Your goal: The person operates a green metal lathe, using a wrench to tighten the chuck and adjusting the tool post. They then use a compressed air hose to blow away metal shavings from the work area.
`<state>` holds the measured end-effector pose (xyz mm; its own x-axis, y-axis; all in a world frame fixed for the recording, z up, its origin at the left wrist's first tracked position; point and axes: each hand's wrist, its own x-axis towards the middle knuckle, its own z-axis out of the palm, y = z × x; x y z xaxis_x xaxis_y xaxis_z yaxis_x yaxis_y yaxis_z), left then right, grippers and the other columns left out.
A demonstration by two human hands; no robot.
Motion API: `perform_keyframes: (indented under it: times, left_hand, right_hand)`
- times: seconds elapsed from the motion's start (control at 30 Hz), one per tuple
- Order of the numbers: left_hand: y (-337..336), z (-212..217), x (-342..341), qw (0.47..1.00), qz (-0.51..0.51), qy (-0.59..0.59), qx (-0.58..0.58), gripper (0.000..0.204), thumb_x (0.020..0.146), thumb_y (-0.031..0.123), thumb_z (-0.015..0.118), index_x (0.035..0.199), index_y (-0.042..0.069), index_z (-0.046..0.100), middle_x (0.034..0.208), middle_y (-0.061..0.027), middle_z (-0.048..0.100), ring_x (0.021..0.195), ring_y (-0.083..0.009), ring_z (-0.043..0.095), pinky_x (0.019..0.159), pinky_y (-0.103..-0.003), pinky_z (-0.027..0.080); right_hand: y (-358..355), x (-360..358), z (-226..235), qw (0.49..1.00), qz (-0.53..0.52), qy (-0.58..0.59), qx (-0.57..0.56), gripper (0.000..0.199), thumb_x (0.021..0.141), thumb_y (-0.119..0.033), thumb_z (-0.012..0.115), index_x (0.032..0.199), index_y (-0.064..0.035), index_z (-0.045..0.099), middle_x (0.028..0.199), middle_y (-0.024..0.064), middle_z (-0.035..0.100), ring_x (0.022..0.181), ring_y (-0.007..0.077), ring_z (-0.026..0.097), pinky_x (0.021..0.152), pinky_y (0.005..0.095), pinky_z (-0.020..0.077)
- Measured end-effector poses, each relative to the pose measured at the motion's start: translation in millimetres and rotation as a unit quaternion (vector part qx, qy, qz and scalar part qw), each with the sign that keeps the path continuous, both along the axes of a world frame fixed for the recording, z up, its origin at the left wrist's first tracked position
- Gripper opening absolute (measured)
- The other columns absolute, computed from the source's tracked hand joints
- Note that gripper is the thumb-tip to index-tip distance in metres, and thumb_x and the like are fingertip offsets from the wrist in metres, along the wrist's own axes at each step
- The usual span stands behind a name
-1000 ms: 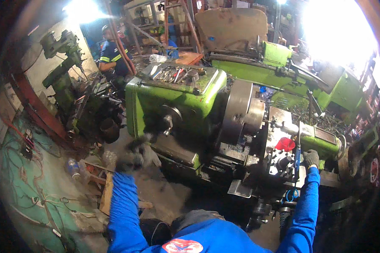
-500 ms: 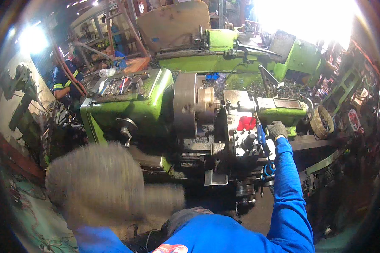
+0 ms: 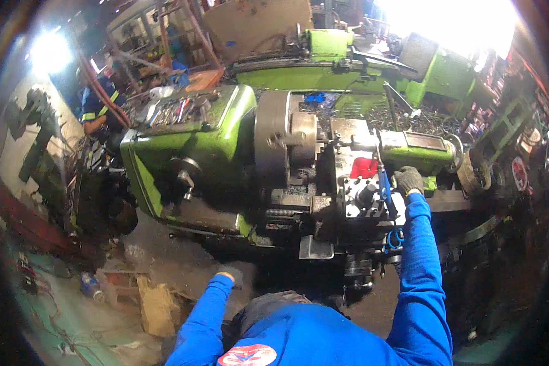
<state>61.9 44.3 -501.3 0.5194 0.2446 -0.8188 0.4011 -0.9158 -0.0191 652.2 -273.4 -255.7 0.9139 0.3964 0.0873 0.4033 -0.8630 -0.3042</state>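
Resting at three o'clock, the gloved right hand [image 3: 408,180] is closed on a blue-handled tool [image 3: 384,189] beside the lathe [image 3: 226,140] chuck [image 3: 274,143]; its sleeve could be caught; the left hand [image 3: 232,274], at seven o'clock, grips nothing.

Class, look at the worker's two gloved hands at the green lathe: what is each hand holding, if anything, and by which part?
The right hand rests on the lathe carriage beside a blue-handled tool; a grip cannot be told. The left hand hangs low, holding nothing visible.
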Motion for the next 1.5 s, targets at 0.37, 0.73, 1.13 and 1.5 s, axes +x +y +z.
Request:
perform_keyframes:
  times: [0.37, 0.73, 1.13, 1.5]
  left_hand:
    - [-62, -41, -245, 0.933, 0.341, 0.094, -0.068, 0.058, 0.093, 0.051, 0.061, 0.136, 0.012, 0.068, 0.144, -0.0162, 0.063, 0.129, -0.0375, 0.060, 0.109, -0.049, 0.047]
    - [-53, -76, -191, 0.949, 0.308, 0.020, -0.070, 0.058, 0.094, 0.051, 0.060, 0.137, 0.012, 0.067, 0.146, -0.0153, 0.062, 0.131, -0.0370, 0.060, 0.110, -0.049, 0.046]
    - [-59, -85, -194, 0.951, 0.300, -0.004, -0.066, 0.059, 0.095, 0.051, 0.058, 0.138, 0.012, 0.067, 0.147, -0.0144, 0.062, 0.132, -0.0366, 0.059, 0.110, -0.049, 0.046]
    - [-58, -96, -180, 0.948, 0.311, 0.010, -0.072, 0.059, 0.096, 0.051, 0.057, 0.139, 0.012, 0.066, 0.148, -0.0135, 0.061, 0.133, -0.0361, 0.058, 0.111, -0.049, 0.046]
  right_hand:
    - [-2, 10, -16, 1.000, -0.021, 0.008, 0.010, 0.037, 0.083, -0.037, 0.069, 0.097, -0.0034, 0.078, 0.102, 0.0226, 0.075, 0.100, 0.0417, 0.072, 0.089, 0.0477, 0.0564]
    - [1, 6, -3, 0.999, -0.035, 0.037, 0.014, 0.037, 0.081, -0.034, 0.063, 0.098, -0.0049, 0.079, 0.113, 0.0250, 0.073, 0.109, 0.0463, 0.068, 0.097, 0.0507, 0.0545]
    - [-40, 49, -57, 0.999, -0.032, -0.029, 0.010, 0.051, 0.082, -0.044, 0.070, 0.111, -0.0037, 0.077, 0.118, 0.0250, 0.073, 0.114, 0.0426, 0.067, 0.100, 0.0495, 0.0524]
    - [-18, 12, -14, 0.999, -0.017, 0.005, 0.039, 0.040, 0.080, -0.037, 0.070, 0.098, -0.0024, 0.078, 0.106, 0.0242, 0.075, 0.103, 0.0425, 0.071, 0.091, 0.0479, 0.0559]
